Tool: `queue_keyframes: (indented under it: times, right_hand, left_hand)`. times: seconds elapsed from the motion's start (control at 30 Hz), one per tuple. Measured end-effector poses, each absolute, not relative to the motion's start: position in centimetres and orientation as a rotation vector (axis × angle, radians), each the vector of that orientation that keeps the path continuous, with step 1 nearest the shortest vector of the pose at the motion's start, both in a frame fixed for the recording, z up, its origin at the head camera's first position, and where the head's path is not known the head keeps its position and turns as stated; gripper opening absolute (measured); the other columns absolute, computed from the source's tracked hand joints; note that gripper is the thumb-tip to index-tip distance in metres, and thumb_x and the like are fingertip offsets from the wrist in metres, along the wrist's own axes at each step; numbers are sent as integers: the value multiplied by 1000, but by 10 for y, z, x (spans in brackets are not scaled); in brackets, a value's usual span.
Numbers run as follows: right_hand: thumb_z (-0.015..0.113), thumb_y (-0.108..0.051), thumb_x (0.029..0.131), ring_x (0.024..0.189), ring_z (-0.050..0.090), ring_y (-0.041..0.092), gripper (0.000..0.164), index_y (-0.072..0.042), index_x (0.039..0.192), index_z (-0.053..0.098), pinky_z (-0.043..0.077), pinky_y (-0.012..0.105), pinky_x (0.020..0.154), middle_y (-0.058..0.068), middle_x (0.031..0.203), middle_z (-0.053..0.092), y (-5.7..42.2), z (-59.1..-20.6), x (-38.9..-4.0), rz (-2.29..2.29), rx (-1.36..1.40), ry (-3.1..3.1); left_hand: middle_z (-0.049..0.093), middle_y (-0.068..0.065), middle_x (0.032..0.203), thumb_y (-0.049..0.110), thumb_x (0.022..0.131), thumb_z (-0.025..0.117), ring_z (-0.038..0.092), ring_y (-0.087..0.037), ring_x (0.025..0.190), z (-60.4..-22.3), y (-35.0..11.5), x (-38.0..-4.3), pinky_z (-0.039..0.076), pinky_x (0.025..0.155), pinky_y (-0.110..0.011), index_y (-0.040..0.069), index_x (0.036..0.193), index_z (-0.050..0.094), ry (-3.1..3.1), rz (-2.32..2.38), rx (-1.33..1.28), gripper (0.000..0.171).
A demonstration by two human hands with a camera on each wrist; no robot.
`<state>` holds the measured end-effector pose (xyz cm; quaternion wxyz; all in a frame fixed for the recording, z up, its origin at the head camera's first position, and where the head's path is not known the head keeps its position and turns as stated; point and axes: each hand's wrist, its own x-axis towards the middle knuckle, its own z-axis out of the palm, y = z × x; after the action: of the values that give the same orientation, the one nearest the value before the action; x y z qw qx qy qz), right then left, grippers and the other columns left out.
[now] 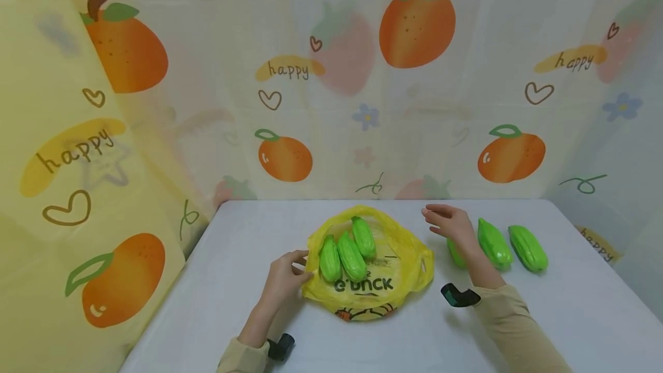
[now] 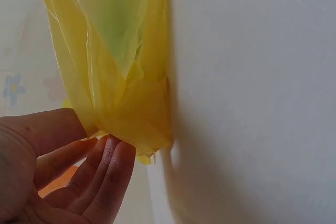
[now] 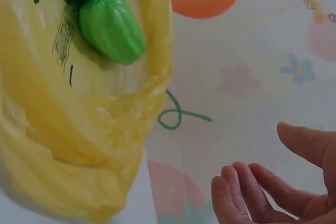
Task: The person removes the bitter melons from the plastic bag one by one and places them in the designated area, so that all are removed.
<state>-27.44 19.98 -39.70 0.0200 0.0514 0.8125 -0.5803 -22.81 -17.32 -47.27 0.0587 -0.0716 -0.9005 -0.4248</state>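
Note:
A thin yellow plastic bag [image 1: 401,252] lies spread on the table, with printed lettering on it. Three glossy green, ridged, oblong fruit-like pieces [image 1: 352,258] rest inside, toward its left. My left hand [image 1: 286,274] pinches the bag's left edge between thumb and fingers; in the left wrist view the gathered yellow film [image 2: 142,114] meets the fingertips. My right hand [image 1: 452,224] is raised beyond the bag's right side, fingers loosely bent and nothing in them. The right wrist view shows its thumb apart from the fingers [image 3: 241,187], clear of the bag.
Three more green pieces lie on the right of the white table [image 1: 233,258]: one at the far right [image 1: 528,248], one beside it [image 1: 494,244], and one partly hidden [image 1: 456,255] behind my right hand. A fruit-printed curtain [image 1: 352,148] hangs behind the table.

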Motion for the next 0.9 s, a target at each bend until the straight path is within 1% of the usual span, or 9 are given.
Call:
queue_keyframes:
  times: [0.2, 0.47, 0.7, 0.9]
  right_hand:
    - [58, -35, 94, 122, 53, 37, 58, 2, 136, 46, 49, 39, 95, 24, 135, 51, 186, -400, -281, -1818, 154, 2511]
    - [58, -29, 94, 120, 53, 38, 52, 4, 134, 48, 47, 42, 97, 25, 134, 52, 165, -403, -287, -1851, 60, 2465]
    - [60, -28, 93, 120, 53, 37, 51, 4, 132, 51, 48, 42, 97, 25, 132, 53, 144, -410, -298, -1838, 78, 2419]
    - [60, -24, 93, 119, 54, 39, 48, 6, 129, 52, 48, 43, 97, 27, 131, 53, 129, -418, -305, -1843, 53, 2369]
  left_hand:
    - [66, -11, 97, 5, 76, 76, 66, -16, 74, -475, -172, -230, 55, 60, -24, 4, 119, 63, -2726, -1279, -224, 45]
    - [67, -12, 96, 5, 77, 76, 67, -18, 74, -475, -172, -228, 55, 61, -25, 3, 118, 64, -2731, -1289, -224, 43]
    - [68, -13, 94, 5, 77, 75, 67, -18, 74, -475, -170, -226, 55, 61, -25, 4, 117, 65, -2725, -1283, -238, 41]
    - [69, -12, 95, 5, 78, 75, 66, -17, 74, -474, -171, -225, 55, 61, -25, 5, 117, 65, -2733, -1297, -217, 40]
